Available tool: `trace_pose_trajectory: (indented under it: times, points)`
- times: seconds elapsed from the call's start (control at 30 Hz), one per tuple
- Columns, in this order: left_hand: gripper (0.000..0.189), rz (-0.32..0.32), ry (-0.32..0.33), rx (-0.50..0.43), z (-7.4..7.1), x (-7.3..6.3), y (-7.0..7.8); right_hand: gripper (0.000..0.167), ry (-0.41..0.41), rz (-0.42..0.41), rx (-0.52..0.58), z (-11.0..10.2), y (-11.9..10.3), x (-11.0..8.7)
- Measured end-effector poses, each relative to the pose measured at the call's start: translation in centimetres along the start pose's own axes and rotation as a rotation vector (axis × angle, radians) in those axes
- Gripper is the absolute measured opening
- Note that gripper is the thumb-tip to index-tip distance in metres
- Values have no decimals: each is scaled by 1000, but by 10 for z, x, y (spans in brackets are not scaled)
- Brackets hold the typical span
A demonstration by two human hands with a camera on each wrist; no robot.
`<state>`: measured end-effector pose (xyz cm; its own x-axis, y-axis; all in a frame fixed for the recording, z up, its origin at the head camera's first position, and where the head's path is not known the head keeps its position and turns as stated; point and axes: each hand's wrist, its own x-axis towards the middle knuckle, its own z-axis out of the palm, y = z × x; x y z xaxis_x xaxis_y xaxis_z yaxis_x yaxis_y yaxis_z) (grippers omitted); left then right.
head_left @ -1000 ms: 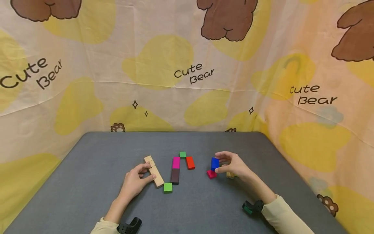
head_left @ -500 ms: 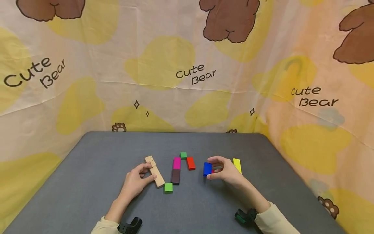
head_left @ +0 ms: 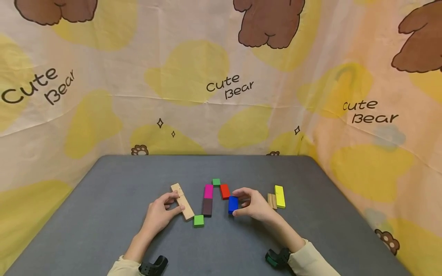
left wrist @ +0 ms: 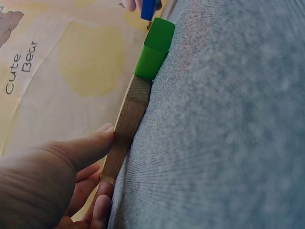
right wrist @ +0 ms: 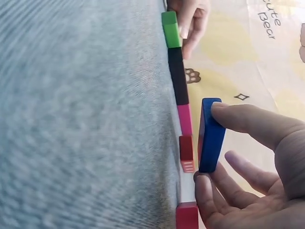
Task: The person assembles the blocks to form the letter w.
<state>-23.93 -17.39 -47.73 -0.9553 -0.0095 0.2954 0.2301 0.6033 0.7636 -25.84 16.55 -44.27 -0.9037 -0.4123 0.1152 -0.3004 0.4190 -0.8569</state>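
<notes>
Blue block (head_left: 233, 205) in right hand (head_left: 255, 205), clamped between thumb at its near end and fingers at its far end. Directed away from the person along its long axis, nearly straight, and placed just to the left of the palm.

Main relation, by careful judgement: from blue block to red block (head_left: 225, 191), only a short way to the left and farther from the person. In head view, far end of one just beside near end of the other. Almost parallel in long axes, but not fully, because of a slight lean to the left at the far end of red block. In right wrist view, a visible gap between the two, so probably held a little above table (head_left: 221, 249) and not resting on it. From head view alone, cannot tell contact or gap.

Clearly nearer to both pieces: right hand. Well apart on the other side: left hand (head_left: 161, 211), with curled fingers and thumb holding pale wooden blocks (head_left: 186, 210), laid end to end on a slant. From their near end, a bent row: light green block (head_left: 198, 221), dark brown block (head_left: 206, 209), magenta block (head_left: 208, 191), dark green block (head_left: 216, 183) at the far corner, then red block.

Near the fingers of right hand, crimson block (right wrist: 187, 218), visible in right wrist view only. Farther to the right, side by side: striped wooden block (head_left: 272, 201) and yellow block (head_left: 280, 196)
</notes>
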Motion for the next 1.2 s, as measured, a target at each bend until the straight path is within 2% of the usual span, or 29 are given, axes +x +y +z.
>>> trace_pose_trajectory:
  times: [0.2, 0.43, 0.7, 1.2]
  points:
    - [45, 1, -2, -11, 1, 1, 1, 57, 1, 0, -24, -1, 3, -2]
    - [45, 0, -7, -18, 2, 0, 4, 55, -40, -3, -146, -3, 10, -3]
    - [45, 3, -16, -36, -1, 2, 6, 57, -74, 1, -126, -7, 8, -2]
    - [45, -13, -10, -25, -1, 0, 3, 56, -47, 0, -142, 1, 2, 2]
